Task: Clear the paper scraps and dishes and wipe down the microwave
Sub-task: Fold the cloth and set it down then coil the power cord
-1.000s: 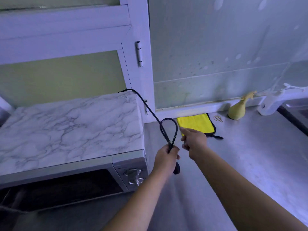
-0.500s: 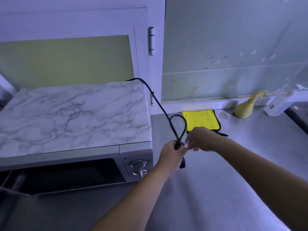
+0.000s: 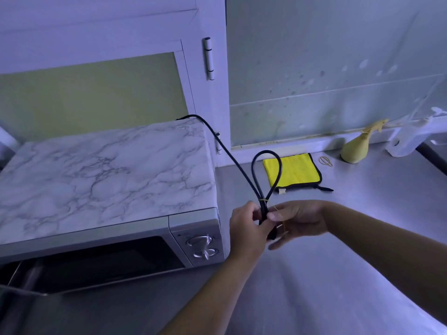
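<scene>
1. Head view: the microwave (image 3: 104,189), silver with a marble-patterned top, sits at the left of the grey counter (image 3: 338,274); I see its long axis running left to right, its door hanging open towards me.
2. Its black cord (image 3: 232,158) leaves the rear corner and folds into an upright loop.
3. My left hand (image 3: 249,228) is closed around the doubled cord; my right hand (image 3: 300,221) pinches a thin band against it.
4. A yellow cloth (image 3: 292,171) lies flat behind, beside a yellow spray bottle (image 3: 358,148).
</scene>
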